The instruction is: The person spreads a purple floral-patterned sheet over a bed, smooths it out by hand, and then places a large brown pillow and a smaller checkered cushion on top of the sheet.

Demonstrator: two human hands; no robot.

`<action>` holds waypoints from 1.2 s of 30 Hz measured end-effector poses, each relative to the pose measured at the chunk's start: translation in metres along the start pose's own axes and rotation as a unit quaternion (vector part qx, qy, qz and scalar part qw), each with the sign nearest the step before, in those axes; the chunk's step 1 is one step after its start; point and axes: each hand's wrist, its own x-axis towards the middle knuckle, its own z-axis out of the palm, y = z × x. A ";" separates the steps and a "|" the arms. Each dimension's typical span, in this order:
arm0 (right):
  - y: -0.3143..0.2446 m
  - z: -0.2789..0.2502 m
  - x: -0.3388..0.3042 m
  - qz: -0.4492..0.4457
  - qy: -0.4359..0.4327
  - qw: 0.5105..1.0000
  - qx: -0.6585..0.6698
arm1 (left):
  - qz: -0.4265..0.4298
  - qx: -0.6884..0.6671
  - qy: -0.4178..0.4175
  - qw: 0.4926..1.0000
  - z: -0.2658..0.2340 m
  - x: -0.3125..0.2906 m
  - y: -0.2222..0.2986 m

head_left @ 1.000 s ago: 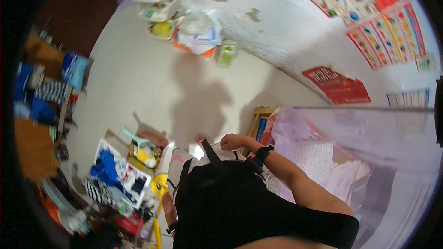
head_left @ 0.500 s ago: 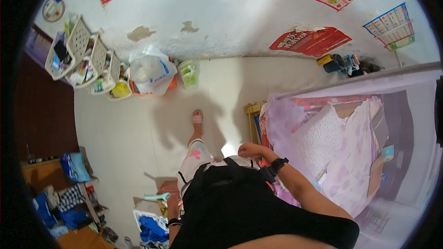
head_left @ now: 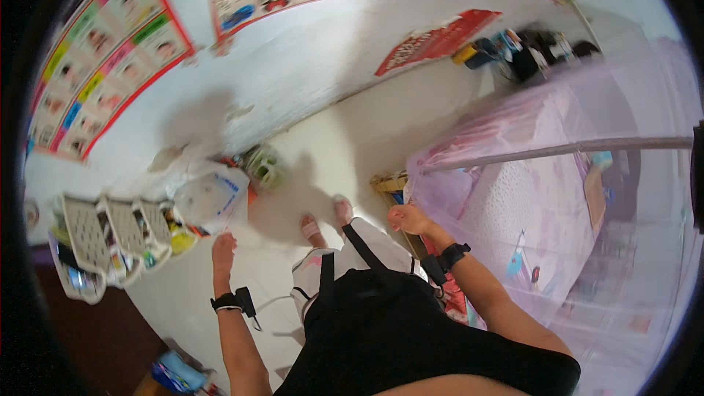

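My left hand (head_left: 224,251) is raised out to the left, its fingers curled in, and I see nothing in it. Closest to it are a white plastic bag (head_left: 209,196) and a stack of cream plastic baskets (head_left: 126,227) packed with small goods. My right hand (head_left: 411,219) hangs in front of my right hip as a loose fist with no object showing. Beside it stand a small yellow wooden frame (head_left: 387,183) and a bed under a lilac mosquito net (head_left: 444,191). Both wrists wear black bands with small boxes.
A wall with picture charts (head_left: 110,59) and a torn red poster (head_left: 436,42) runs ahead. A clear bag with green contents (head_left: 262,169) sits at its foot. The net's grey pole (head_left: 572,148) crosses the right side. Dark items (head_left: 532,59) fill the far right corner.
My view has turned left and nearer the wall and baskets. The left hand has risen from beside a mint-green object, which is out of sight now. The right hand stays by the hip.
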 end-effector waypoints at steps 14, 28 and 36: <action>0.005 -0.106 0.122 -0.207 0.042 0.969 -0.132 | 0.497 0.215 -0.677 0.498 0.318 -0.096 0.524; -0.041 -0.273 0.186 -0.052 0.231 0.970 0.061 | 0.436 0.327 -0.834 0.082 0.469 -0.075 0.653; -0.023 -0.400 0.201 0.047 0.299 0.923 0.239 | 0.523 0.179 -0.833 -0.019 0.578 -0.048 0.734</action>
